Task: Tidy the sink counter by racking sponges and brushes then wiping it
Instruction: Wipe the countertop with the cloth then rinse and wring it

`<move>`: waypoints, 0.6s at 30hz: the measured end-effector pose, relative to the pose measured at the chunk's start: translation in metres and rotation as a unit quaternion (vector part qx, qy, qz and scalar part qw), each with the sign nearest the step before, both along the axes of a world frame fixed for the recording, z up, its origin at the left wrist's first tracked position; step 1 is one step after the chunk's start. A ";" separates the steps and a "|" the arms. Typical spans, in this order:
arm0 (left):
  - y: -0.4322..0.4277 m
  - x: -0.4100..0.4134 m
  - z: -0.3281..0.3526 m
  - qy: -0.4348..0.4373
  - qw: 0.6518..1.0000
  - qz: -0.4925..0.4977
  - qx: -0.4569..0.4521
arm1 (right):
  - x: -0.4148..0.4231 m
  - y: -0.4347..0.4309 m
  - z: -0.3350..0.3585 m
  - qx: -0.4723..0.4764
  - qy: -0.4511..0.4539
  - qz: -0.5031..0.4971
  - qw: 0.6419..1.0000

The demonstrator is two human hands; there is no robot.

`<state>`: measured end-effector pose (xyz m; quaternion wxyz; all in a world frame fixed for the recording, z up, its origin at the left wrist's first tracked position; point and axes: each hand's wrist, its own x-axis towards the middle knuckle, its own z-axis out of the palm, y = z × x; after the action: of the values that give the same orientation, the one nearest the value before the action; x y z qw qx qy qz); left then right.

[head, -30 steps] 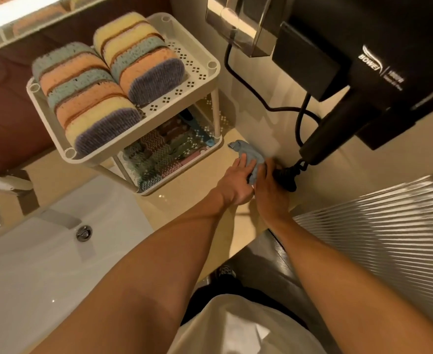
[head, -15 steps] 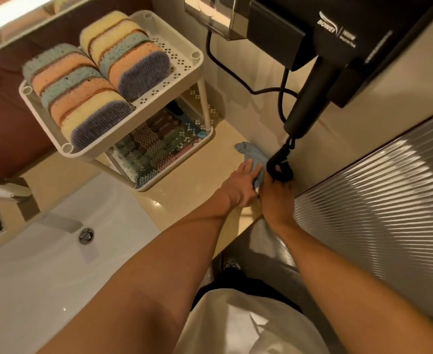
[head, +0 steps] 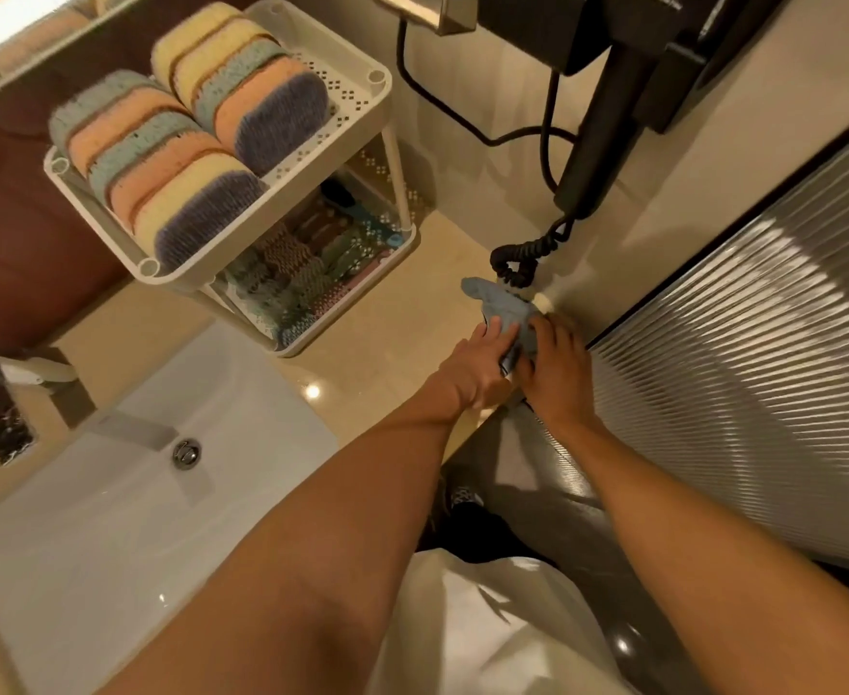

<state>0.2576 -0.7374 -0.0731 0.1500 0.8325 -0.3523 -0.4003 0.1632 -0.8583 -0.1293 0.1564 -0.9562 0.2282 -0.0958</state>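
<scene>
Down on the counter point(head: 362, 378), at its far right corner, a blue cloth point(head: 500, 303) lies under both sets of fingers, its free end sticking out beyond them toward the wall. The left hand point(head: 480, 366) rests palm-down, fingers straight and close together on the cloth's left side. The right hand point(head: 558, 378) covers the cloth's right edge, back upward; I cannot tell whether its fingers curl round the fabric. Both arms reach forward, nearly side by side. To the left sits one sink point(head: 86, 519). One two-shelf rack point(head: 362, 107) holds nine sponges point(head: 172, 158) on top, five left, four right.
</scene>
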 end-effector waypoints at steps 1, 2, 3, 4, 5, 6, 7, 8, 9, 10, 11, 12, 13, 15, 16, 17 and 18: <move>0.004 -0.006 0.003 0.002 1.000 0.004 -0.006 | -0.005 0.003 0.000 0.004 -0.001 0.004 1.000; 0.009 -0.011 0.005 0.002 1.000 0.010 -0.011 | -0.009 0.007 -0.001 0.006 0.001 0.011 1.000; 0.013 -0.014 0.008 0.001 1.000 0.017 -0.019 | -0.012 0.009 -0.001 0.006 0.005 0.015 1.000; 0.018 -0.017 0.009 -0.003 0.999 0.025 -0.029 | -0.014 0.012 -0.001 0.007 0.007 0.016 1.000; 0.024 -0.020 0.010 -0.008 0.999 0.031 -0.042 | -0.015 0.016 -0.001 0.007 0.007 0.016 1.000; 0.030 -0.022 0.008 -0.014 0.998 0.036 -0.055 | -0.017 0.022 -0.001 0.008 0.008 0.014 1.000; 0.036 -0.025 0.008 -0.023 0.997 0.034 -0.065 | -0.019 0.028 -0.001 0.010 0.008 0.013 1.000; 0.040 -0.026 0.006 -0.035 0.996 0.029 -0.070 | -0.021 0.032 -0.001 0.011 0.011 0.016 1.000; 0.046 -0.028 0.005 -0.043 0.996 0.020 -0.070 | -0.023 0.038 -0.001 0.008 0.015 0.020 1.000; 0.053 -0.031 0.003 -0.050 0.997 0.014 -0.064 | -0.026 0.044 0.000 0.002 0.020 0.025 0.999; 0.062 -0.034 0.000 -0.061 0.997 0.006 -0.055 | -0.029 0.052 0.000 -0.003 0.023 0.030 0.999; 0.071 -0.036 -0.004 -0.072 0.997 0.000 -0.041 | -0.032 0.060 0.001 -0.003 0.022 0.032 0.999; 0.080 -0.038 -0.006 -0.079 0.997 -0.005 -0.025 | -0.035 0.069 0.002 0.001 0.022 0.031 0.999; 0.100 -0.042 -0.009 -0.088 0.996 -0.007 -0.003 | -0.039 0.088 0.005 -0.003 0.026 0.036 0.999; 0.109 -0.045 -0.011 -0.093 0.996 -0.007 0.004 | -0.041 0.098 0.005 -0.003 0.032 0.042 0.999; 0.119 -0.049 -0.010 -0.101 0.995 -0.005 0.012 | -0.041 0.106 0.004 0.000 0.039 0.049 0.998; 0.129 -0.051 -0.011 -0.113 0.993 -0.002 0.019 | -0.041 0.115 0.005 0.004 0.051 0.055 0.997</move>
<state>0.2068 -0.6084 -0.0841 0.0925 0.8744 -0.3613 -0.3103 0.1227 -0.7436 -0.1246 0.1532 -0.9703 0.1835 -0.0371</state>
